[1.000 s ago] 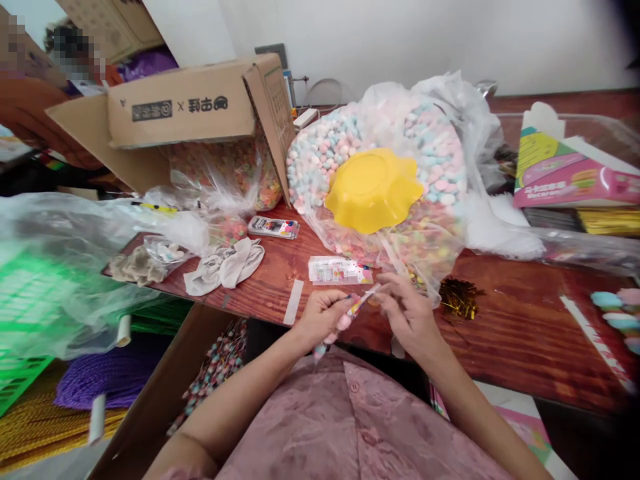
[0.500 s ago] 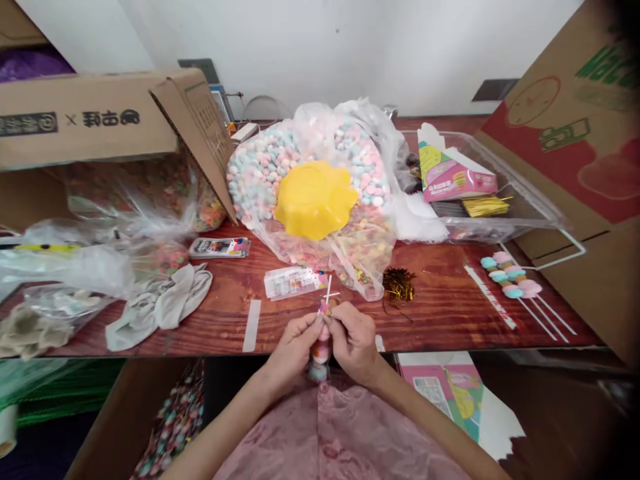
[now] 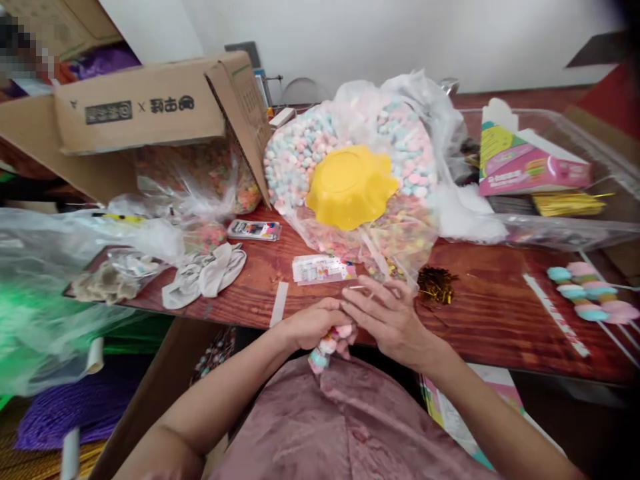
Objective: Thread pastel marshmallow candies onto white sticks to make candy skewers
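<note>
My left hand is closed around the top of a candy skewer with pink, white and pale blue pieces that hangs below the fist, near my clothing. Clear wrapping seems to cover the candy. Against the left fingertips lies my right hand, its fingers stretched out and slightly apart. A short bit of white stick shows by the right fingers. Just beyond the hands are printed clear wrappers. A bunch of gold twist ties rests to the right of them.
A yellow scalloped bowl sits upside down on big bags of marshmallows and gummies. Finished candy skewers lie at right beside a clear tray. At left stand an open carton and grey cloth.
The view has swung left. My right hand has gone from a pinch at the skewer's neck to outstretched fingers. The candy skewer now hangs tilted from my left hand.
</note>
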`<state>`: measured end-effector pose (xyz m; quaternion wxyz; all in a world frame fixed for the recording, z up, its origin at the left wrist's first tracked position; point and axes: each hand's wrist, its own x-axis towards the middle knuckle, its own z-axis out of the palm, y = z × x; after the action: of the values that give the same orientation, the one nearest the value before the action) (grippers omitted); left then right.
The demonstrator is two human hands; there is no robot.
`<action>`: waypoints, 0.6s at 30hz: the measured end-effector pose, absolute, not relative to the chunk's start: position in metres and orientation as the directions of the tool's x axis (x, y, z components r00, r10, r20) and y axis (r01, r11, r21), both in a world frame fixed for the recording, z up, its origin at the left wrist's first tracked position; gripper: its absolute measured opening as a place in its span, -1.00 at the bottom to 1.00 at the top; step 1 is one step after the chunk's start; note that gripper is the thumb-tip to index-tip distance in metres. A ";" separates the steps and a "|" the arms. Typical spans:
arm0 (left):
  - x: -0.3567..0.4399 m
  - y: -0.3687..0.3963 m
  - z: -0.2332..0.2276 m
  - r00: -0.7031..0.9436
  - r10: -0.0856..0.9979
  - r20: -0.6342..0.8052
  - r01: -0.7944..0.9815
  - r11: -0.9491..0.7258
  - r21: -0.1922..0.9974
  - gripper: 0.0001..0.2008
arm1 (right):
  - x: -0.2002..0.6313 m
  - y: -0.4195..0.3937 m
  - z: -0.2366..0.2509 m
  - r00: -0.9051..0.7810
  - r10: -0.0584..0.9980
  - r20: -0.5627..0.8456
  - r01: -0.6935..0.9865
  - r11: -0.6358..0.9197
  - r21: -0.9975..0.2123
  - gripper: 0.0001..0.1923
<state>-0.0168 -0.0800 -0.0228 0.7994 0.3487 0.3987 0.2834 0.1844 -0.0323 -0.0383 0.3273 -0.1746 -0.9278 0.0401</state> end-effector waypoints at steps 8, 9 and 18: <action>-0.025 -0.085 0.004 0.573 0.747 -0.336 0.445 0.061 0.894 -0.74 | 0.184 -0.052 -0.031 -0.732 0.475 0.489 0.413 0.879 -0.236 -0.71; -0.021 -0.087 0.005 0.534 0.800 -0.275 0.580 -0.109 0.807 -0.79 | 0.181 -0.056 -0.034 -0.697 0.561 0.446 0.461 0.827 -0.321 -0.71; -0.023 -0.095 -0.013 0.386 0.922 -0.004 0.762 -0.316 0.565 -0.65 | 0.227 -0.080 -0.045 -0.344 0.823 0.453 0.601 0.563 -0.567 -0.81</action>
<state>-0.0233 -0.0945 -0.0135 0.2475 0.7949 0.5297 0.1624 0.2266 -0.0802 -0.0452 0.3646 -0.4419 -0.8054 0.1519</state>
